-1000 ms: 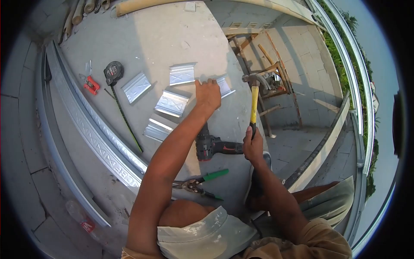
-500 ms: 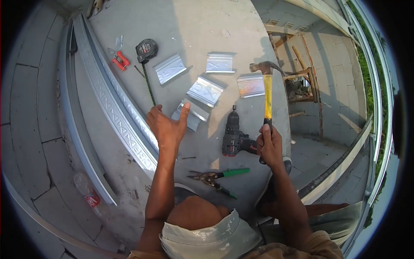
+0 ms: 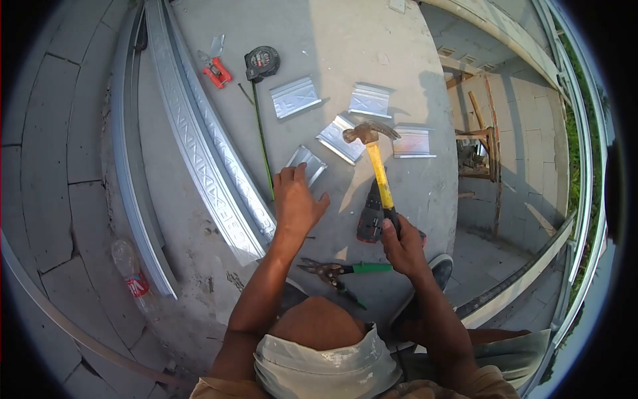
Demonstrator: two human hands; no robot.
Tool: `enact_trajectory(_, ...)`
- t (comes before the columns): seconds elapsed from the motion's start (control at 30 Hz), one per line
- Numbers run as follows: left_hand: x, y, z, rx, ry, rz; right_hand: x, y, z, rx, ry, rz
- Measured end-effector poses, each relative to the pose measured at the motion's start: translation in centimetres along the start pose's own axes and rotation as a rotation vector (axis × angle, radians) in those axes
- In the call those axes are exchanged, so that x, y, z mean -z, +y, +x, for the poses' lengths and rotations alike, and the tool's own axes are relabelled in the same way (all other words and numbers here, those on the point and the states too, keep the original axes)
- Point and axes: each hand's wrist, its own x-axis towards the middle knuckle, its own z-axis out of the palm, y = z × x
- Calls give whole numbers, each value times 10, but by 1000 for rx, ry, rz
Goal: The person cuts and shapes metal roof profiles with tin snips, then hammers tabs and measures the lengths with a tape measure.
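Note:
My right hand (image 3: 404, 247) is wrapped round the black grip of a claw hammer (image 3: 379, 169) with a yellow handle. The hammer is raised, its head above the edge of a short cut metal channel piece (image 3: 337, 141). My left hand (image 3: 296, 205) reaches over the nearest metal piece (image 3: 314, 167), fingertips at its left side and thumb spread apart. More short pieces lie beyond, one at the right (image 3: 413, 142). A cordless drill (image 3: 369, 223) lies partly hidden behind the hammer and my right hand. Green-handled tin snips (image 3: 362, 268) rest in front of my knee.
Long embossed metal channels (image 3: 199, 156) lie along the left. A tape measure (image 3: 262, 62) has its green blade drawn out towards my left hand. Red-handled pliers (image 3: 216, 73) lie beside it. A plastic bottle (image 3: 136, 282) is at lower left. The slab (image 3: 438, 100) drops off at the right.
My left hand has come down from above to the nearest metal piece. The hammer has swung left and tilted, its head now over the middle pieces. The whole view has shifted slightly.

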Motion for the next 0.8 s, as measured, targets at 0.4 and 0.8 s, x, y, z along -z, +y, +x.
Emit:
enact_trajectory(0.4, 84, 29, 26, 319, -769, -1022, 20, -33, 4, -187, -116, 399)
enact_trajectory(0.8, -63, 48, 266, -440, -235, 571, 43, -52, 35, -100, 116, 376)
